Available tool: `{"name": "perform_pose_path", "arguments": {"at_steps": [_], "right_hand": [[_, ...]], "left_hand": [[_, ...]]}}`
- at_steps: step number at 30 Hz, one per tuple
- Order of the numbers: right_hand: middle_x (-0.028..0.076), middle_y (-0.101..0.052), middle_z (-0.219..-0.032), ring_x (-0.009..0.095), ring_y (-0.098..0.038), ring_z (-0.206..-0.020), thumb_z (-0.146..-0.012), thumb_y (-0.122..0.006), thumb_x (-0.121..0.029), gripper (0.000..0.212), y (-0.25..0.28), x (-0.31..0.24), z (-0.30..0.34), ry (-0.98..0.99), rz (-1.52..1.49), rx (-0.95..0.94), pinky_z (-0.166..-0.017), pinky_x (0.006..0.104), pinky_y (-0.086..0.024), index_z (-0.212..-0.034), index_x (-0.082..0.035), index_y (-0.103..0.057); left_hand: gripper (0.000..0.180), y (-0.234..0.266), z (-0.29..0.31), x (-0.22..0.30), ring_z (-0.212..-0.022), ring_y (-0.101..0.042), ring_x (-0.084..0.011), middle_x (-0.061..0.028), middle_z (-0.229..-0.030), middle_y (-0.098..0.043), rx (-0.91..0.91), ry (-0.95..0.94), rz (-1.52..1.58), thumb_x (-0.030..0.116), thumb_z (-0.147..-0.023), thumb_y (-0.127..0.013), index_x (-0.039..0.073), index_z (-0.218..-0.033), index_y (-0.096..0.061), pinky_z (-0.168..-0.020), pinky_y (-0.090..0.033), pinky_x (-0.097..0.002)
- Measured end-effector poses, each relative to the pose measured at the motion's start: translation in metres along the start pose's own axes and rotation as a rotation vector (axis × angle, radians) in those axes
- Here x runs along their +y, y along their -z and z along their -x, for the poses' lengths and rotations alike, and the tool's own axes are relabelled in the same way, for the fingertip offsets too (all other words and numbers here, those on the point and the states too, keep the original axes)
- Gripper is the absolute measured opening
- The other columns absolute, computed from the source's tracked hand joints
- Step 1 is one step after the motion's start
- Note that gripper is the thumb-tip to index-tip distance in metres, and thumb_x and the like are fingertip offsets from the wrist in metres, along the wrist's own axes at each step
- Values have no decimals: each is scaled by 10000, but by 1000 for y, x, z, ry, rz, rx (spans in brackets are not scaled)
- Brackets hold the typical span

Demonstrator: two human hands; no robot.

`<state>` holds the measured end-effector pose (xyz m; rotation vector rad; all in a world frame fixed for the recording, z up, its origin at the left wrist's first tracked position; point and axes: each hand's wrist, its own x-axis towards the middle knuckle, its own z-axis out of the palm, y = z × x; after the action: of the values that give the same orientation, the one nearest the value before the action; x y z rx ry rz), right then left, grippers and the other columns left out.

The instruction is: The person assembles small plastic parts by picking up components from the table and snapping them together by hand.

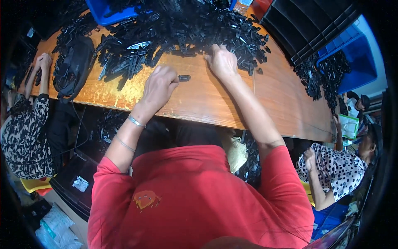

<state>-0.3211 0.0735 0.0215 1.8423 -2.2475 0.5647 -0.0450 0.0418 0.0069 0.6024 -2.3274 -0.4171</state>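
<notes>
My left hand [161,84], a metal bracelet on its wrist, is closed just above the wooden table. Its thumb and fingers pinch the end of a small black plastic part [184,78] with a rectangular opening. Farther forward and to the right, my right hand [223,62] touches the near edge of a big heap of black plastic parts [178,31]. The fingers of that hand curl downward, and whatever they hold is hidden under them. Long black pieces [132,66] lie loosely at the heap's edge, ahead of my left hand.
A blue bin [108,15] stands behind the heap. A black bag [76,62] lies on the table [207,101] at left. Black crates [306,25] lean at far right, near a blue bin of parts [360,66]. Other people sit on both sides, one person's hands [42,62] on the table.
</notes>
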Motion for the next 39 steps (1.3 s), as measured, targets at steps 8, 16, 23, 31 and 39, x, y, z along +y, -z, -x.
{"name": "perform_pose_path", "arguments": {"at_steps": [8, 16, 23, 31, 39], "right_hand": [[262, -760, -958, 460, -762, -877, -929, -791, -139, 176, 3, 8, 11, 17, -154, -64, -788, 528, -608, -1062, -36, -739], [-8, -723, -798, 34, -601, -651, -968, -845, -88, 137, 31, -31, 51, -282, -1360, -596, -565, 213, -438, -1044, -64, -734], [16, -721, -935, 82, -666, -744, -977, -848, -127, 216, 30, -57, 79, -50, -1175, -293, -620, 254, -528, -1128, -27, -731], [155, -736, -1014, 393, -742, -910, -870, -861, -108, 181, 29, -45, 75, 221, -488, 65, -771, 477, -595, -1022, -48, -782], [146, -733, -1013, 382, -751, -896, -845, -904, -148, 273, 13, -53, 61, 216, -392, -66, -765, 469, -598, -1090, -48, -835]], "left_hand": [[132, 6, 5, 8, -1072, -657, -359, -119, -1063, -703, -6, 44, 54, 17, -857, -800, 33, -943, -701, -922, -539, -456], [150, 7, -9, 30, -1032, -722, -306, -150, -1130, -737, 90, 127, 240, 14, -927, -806, 1, -1067, -754, -870, -582, -389], [164, -6, 9, 22, -783, -682, -79, -30, -904, -757, -54, 517, 728, 128, -982, -828, -10, -1061, -788, -694, -538, -262], [156, 1, 6, 20, -791, -637, -45, 0, -909, -748, -33, 587, 497, 125, -1032, -787, -24, -1075, -773, -704, -523, -227], [238, 1, 13, 5, -1054, -668, -333, -115, -1042, -699, 3, 288, -55, 105, -882, -864, 50, -1105, -800, -913, -548, -436]]}}
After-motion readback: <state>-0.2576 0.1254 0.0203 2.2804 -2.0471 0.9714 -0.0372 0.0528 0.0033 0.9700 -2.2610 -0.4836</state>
